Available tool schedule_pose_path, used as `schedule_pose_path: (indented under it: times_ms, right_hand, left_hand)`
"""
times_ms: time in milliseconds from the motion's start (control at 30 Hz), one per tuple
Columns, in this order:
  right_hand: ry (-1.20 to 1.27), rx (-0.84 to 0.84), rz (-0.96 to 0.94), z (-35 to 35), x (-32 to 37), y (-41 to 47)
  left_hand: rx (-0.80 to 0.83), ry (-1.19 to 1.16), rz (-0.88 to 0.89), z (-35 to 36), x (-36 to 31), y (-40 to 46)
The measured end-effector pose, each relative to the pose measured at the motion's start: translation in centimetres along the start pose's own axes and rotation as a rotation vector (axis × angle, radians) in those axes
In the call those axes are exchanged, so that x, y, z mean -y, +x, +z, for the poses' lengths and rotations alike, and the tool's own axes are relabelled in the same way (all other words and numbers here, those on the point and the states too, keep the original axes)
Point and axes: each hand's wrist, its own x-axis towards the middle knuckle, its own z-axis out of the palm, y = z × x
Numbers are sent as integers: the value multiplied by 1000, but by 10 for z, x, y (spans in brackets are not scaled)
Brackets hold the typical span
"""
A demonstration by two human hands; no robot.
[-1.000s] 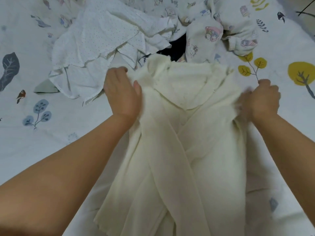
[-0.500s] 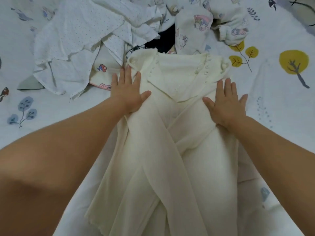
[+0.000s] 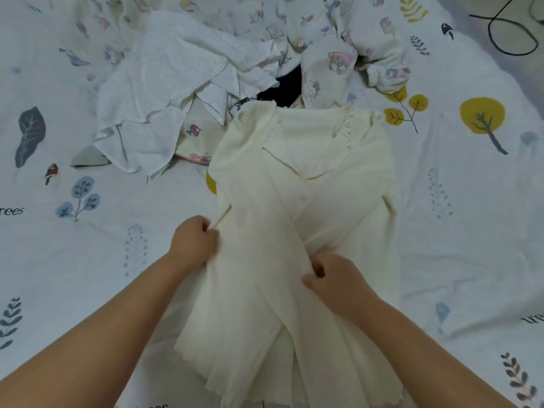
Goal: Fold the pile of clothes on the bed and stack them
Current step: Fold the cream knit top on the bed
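Hands (image 3: 194, 241) on cardigan (image 3: 306, 201) — pile (image 3: 176, 83) beyond

A garment (image 3: 309, 219) lies spread on the bed (image 3: 471, 231), sleeves crossed over its front, both hands on it. Behind it sits the unfolded pile (image 3: 235, 63); a cable (image 3: 512, 28) lies far right.

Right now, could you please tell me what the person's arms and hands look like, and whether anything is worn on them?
Both forearms are bare up to the frame's edge, with no sleeves showing. The left hand and right hand wear no gloves, and no rings, watch or bracelets are visible on either.
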Motion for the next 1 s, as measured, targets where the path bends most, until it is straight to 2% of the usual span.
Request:
schedule_pose_path:
  times_ms: [67, 133, 167, 233, 300, 367, 433, 500, 567, 667, 733, 767, 833, 867, 900, 967, 1000]
  right_hand:
    - [73, -147, -8, -3, 5, 2]
    - [128, -272, -8, -5, 8, 4]
    - [130, -274, 10, -5, 8, 5]
    - [75, -174, 69, -6, 4, 2]
    - [-11, -38, 125, -9, 0, -5]
    - [-46, 65, 151, -10, -6, -13]
    - [-31, 138, 161, -4, -12, -21]
    - [-28, 131, 160, 4, -18, -27]
    - [6, 101, 156, 8, -23, -31]
    - [9, 68, 147, 11, -30, -36]
    - [-19, 20, 154, 13, -34, -38]
    - [-61, -10, 160, 14, -37, -38]
    - [-271, -101, 165, 17, -33, -43]
    - [-397, -208, 146, 21, -33, -44]
    - [-491, -324, 107, 26, -34, -44]
    - [-506, -551, -40, 38, -37, -42]
    - [-483, -568, -133, 43, -38, -41]
  left_hand:
    - [-19, -25, -94, -7, 3, 1]
    - [-71, 159, -55, -8, 4, -2]
    - [-134, 217, 3, -8, 3, -5]
    - [-258, 194, 141, -7, -5, -10]
    - [-304, 113, 255, -3, -19, -13]
    - [-236, 70, 286, 4, -34, -17]
    - [-144, 53, 207, 11, -47, -18]
    - [-91, 42, 126, 19, -54, -14]
    - [-111, 30, 115, 23, -58, -9]
    - [-316, -74, 182, 19, -60, -2]
    - [-433, -151, 197, 13, -60, 4]
    - [-441, -141, 198, 12, -59, 7]
    - [-442, -17, 219, 13, -57, 7]
    - [-468, 51, 248, 16, -55, 3]
    - [-507, 103, 307, 19, -54, -4]
    - [-551, 172, 529, 33, -49, -21]
    - [-522, 230, 660, 41, -44, -30]
